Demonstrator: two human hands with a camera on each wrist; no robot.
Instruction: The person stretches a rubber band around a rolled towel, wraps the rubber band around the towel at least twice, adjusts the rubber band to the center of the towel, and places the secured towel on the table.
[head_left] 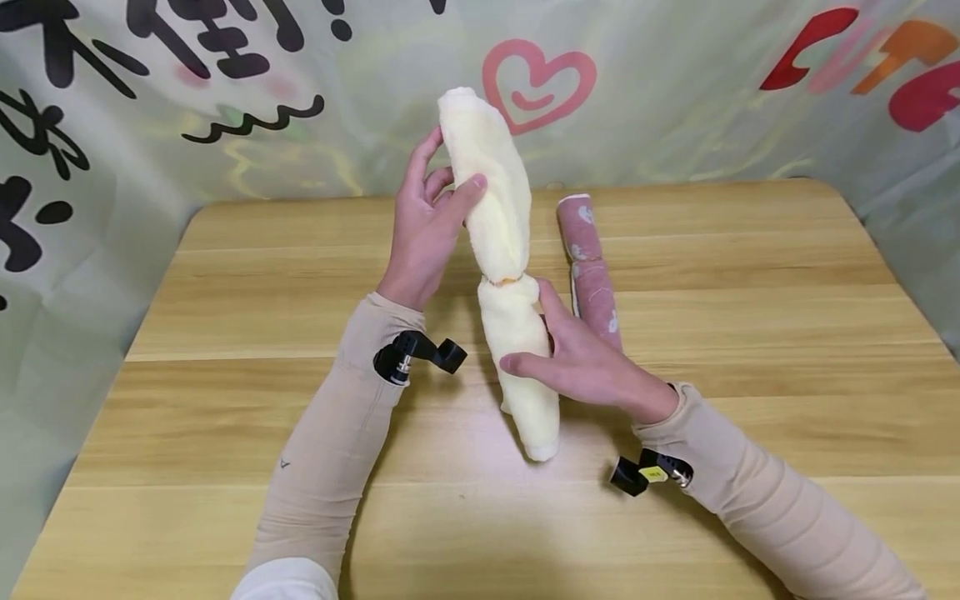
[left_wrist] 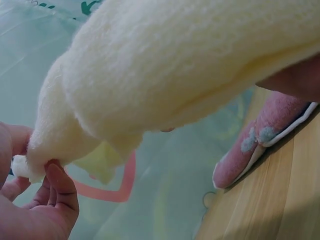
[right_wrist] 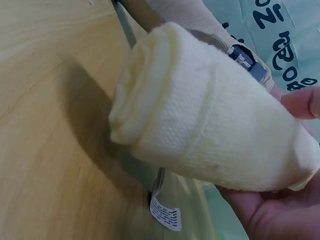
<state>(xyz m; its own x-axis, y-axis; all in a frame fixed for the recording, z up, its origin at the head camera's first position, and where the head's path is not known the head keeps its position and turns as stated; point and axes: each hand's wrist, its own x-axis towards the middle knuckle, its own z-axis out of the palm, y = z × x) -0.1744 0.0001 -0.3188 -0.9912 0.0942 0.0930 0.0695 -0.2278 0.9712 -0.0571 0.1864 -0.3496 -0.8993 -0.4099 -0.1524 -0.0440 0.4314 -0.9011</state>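
A cream towel, rolled into a long tube and cinched near its middle by a thin orange band, is held up over the table. Around its upper half, my left hand grips with the thumb on the near side. My right hand holds the lower half between thumb and fingers. In the right wrist view the spiral end of the roll faces the camera, and a white printed label hangs beneath it. The left wrist view shows the left fingertips pinching the towel's far end.
A pink patterned towel, also rolled and narrowed at its middle, lies on the wooden table just right of the cream one. Behind the table hangs a pale cloth with lettering and a pink heart.
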